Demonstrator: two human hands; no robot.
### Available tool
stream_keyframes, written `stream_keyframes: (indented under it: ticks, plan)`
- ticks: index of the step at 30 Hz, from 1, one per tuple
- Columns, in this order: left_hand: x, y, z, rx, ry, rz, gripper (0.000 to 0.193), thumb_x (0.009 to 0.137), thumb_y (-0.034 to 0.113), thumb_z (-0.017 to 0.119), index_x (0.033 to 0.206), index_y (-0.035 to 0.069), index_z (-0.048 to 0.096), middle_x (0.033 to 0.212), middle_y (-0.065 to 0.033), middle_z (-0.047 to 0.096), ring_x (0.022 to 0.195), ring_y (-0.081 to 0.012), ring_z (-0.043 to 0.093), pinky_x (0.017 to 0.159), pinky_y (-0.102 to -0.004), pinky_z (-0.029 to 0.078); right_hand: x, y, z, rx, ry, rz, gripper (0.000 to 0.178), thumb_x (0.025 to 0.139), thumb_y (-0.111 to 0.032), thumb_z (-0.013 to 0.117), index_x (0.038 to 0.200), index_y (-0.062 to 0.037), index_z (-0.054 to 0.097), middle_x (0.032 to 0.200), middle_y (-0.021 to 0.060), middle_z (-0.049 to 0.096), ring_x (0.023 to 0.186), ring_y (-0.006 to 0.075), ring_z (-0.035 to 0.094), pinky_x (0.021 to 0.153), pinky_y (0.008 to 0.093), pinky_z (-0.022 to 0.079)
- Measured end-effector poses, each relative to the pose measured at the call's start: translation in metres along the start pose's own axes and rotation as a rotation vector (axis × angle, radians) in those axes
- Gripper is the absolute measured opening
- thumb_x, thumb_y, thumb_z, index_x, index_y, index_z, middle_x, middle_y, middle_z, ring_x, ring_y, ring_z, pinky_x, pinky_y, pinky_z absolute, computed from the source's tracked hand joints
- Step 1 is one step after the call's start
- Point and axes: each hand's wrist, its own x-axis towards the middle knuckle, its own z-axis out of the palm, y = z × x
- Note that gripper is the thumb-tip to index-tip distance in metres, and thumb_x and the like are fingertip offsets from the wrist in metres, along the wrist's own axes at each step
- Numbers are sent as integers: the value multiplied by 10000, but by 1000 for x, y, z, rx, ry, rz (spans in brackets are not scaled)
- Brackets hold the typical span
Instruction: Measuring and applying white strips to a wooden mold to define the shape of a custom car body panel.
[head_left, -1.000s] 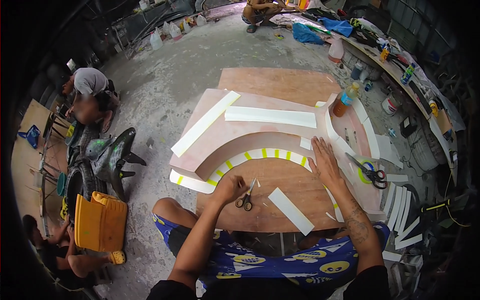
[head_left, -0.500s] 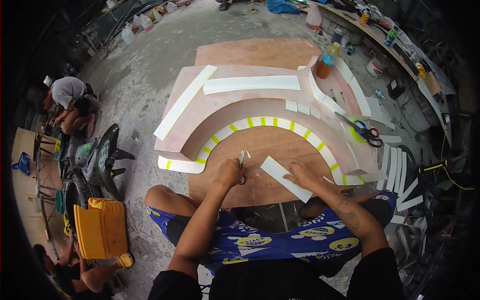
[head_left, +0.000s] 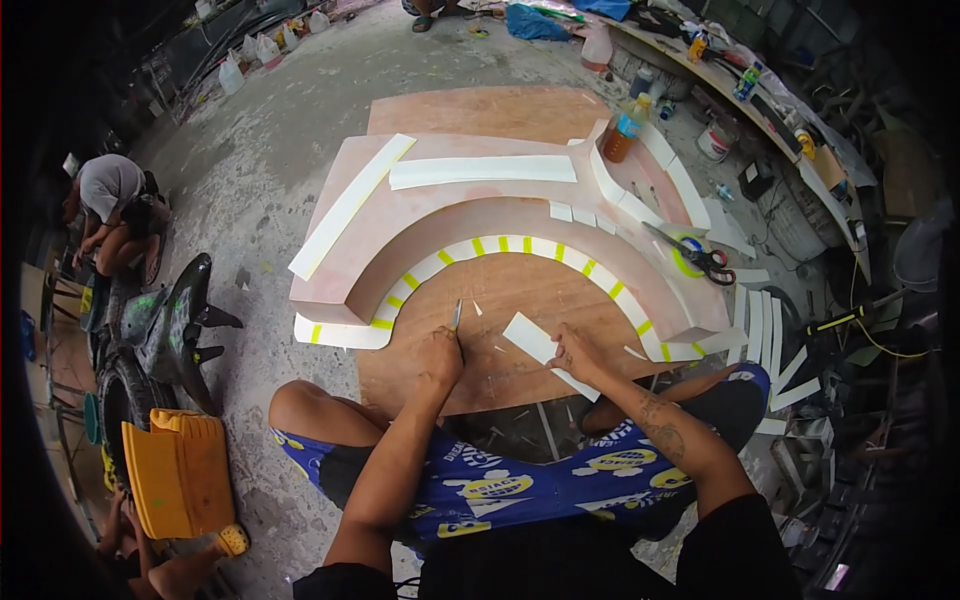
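Observation:
My left hand (head_left: 438, 356) is closed around a small pair of scissors (head_left: 458, 314), its blades pointing away from me; the handles are mostly hidden by the fingers. In my right hand (head_left: 580, 354) a white card strip (head_left: 528, 337) is pinched between thumb and fingers, tilted just above the board. Beyond both hands lies a pinkish fender-shaped panel (head_left: 330, 235) with a wide arch. White card edging (head_left: 462, 248) follows the arch's inner edge, crossed by short yellow-green tape pieces (head_left: 503, 244). Small white offcuts (head_left: 478, 308) lie on the brown wooden board (head_left: 490, 375).
Larger scissors (head_left: 708, 262) and a tape roll (head_left: 688, 256) rest on the panel's right side, near a bottle of brown liquid (head_left: 622, 135). More white strips (head_left: 766, 335) lie at right. An orange box (head_left: 180, 475) and two other people are at left; another person's feet show at the top.
My right hand has lifted and tilted the white strip, gripping its edge rather than resting on it. My left hand has turned slightly with the scissors. The whole view has shifted a little.

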Motion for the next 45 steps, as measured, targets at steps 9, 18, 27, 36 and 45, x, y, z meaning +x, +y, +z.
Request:
stream_keyframes:
  ticks: [9, 18, 27, 36, 45]
  plan:
    - [-6, -3, -17, -224, 53, -32, 337, 671, 46, 714, 957, -63, 572, 799, -241, 660, 734, -335, 687, 639, -415, 562, 15, 9, 3, -68, 121, -47, 590, 615, -178, 869, 1072, -9, 537, 1028, 187, 595, 979, 367, 581, 865, 420, 469]
    - [-11, -16, -17, -885, -77, 23, 197, 722, 51, 742, 854, -12, 610, 642, -69, 620, 526, -101, 563, 478, -233, 442, 44, 24, -3, 165, 25, -86, 451, 647, -210, 874, 974, -45, 611, 850, 99, 628, 785, 215, 600, 685, 335, 480]
    - [-26, -12, -106, -327, -200, 453, 628, 788, 329, 749, 1253, -46, 555, 1063, -168, 651, 940, -280, 626, 877, -366, 488, 29, -62, -89, 588, 33, -183, 315, 968, -276, 579, 1018, 28, 640, 814, 1, 627, 727, 61, 542, 663, 236, 457]
    - [-18, -7, -71, -741, -473, 509, 709, 758, 348, 723, 1304, -57, 522, 1192, -225, 633, 1136, -317, 599, 990, -396, 444, 8, -88, -82, 430, -207, -75, 294, 927, -264, 640, 1044, 3, 673, 713, -4, 603, 650, 54, 533, 583, 237, 438]
    - [-16, -1, -83, -743, -520, 465, 763, 660, 340, 661, 1249, -128, 529, 1119, -256, 653, 998, -295, 671, 921, -374, 499, 8, -89, -75, 593, -247, -40, 283, 902, -177, 661, 1118, 6, 655, 847, 6, 670, 725, 46, 589, 656, 211, 472]
